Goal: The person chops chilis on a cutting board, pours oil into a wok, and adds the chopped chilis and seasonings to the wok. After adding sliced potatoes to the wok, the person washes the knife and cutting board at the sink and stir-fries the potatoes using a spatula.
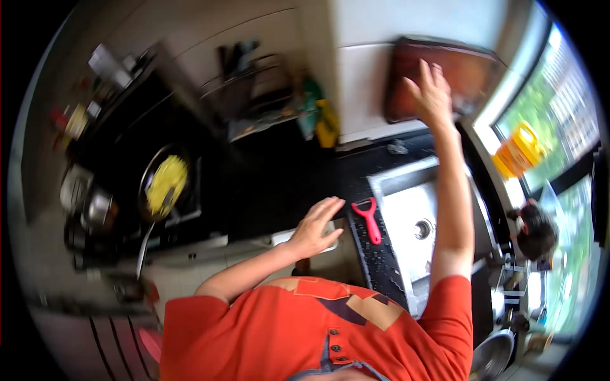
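My right hand (434, 95) stretches far forward over the sink, fingers spread and holding nothing. It overlaps a reddish-brown board (470, 73) that leans on the white wall; whether they touch I cannot tell. My left hand (316, 225) hovers by the front edge of the black counter (273, 171), fingers extended and nothing in them. Just right of it lies a red peeler (368, 222) on the wet counter strip beside the steel sink (413, 209). My right forearm hides part of the sink.
On the stove at left sits a frying pan (145, 193) with yellow food (166, 184) and a spatula in it. A metal rack (260, 117) and a yellow package (326, 124) stand at the back. By the window are a yellow-orange jug (518, 152) and a dark round object (537, 230).
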The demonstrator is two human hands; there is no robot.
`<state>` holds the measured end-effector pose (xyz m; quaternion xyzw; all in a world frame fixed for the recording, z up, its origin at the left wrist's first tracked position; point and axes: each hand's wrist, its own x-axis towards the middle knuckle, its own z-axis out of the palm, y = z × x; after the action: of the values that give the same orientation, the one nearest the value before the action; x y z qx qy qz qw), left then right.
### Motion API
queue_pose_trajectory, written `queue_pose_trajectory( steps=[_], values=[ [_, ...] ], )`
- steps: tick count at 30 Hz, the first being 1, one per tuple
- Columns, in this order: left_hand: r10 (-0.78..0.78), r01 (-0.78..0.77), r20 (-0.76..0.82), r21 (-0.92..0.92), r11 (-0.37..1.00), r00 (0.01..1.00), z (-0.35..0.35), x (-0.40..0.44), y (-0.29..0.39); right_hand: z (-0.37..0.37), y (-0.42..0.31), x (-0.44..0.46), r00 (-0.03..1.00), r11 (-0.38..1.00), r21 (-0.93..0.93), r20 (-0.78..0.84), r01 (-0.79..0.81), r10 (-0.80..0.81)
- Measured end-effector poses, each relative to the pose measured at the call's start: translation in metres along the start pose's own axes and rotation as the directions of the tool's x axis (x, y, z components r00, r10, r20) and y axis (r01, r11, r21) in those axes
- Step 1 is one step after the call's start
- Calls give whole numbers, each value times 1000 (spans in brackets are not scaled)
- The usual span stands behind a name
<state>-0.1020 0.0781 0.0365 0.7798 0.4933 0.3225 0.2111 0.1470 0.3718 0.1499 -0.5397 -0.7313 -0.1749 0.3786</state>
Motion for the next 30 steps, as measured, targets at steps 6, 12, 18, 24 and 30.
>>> queue_pose_trajectory(
  steps=[6, 12, 18, 24, 30],
  values=[
    [-93, 109, 120, -139, 984, 988, -25, -86, -50, -63, -148, -93, 888, 860, 511, 396, -4, -232],
    [-332, 344, 97, -169, 923, 938, -124, -211, -106, -74, -387, -171, 747, 648, 759, 392, 68, -537],
    [-643, 480, -111, -572, 665, 758, -197, -376, -190, -37, -573, -201, 598, 673, 650, 397, 353, -697],
    [-896, 351, 83, -933, 84, 437, -275, -480, -203, 22, -644, -205, 486, 764, 406, 599, 501, -637],
    [-794, -212, -42, -971, -111, 606, -330, -479, -190, -69, -634, -96, 383, 669, 283, 641, 687, -665]
  ],
)
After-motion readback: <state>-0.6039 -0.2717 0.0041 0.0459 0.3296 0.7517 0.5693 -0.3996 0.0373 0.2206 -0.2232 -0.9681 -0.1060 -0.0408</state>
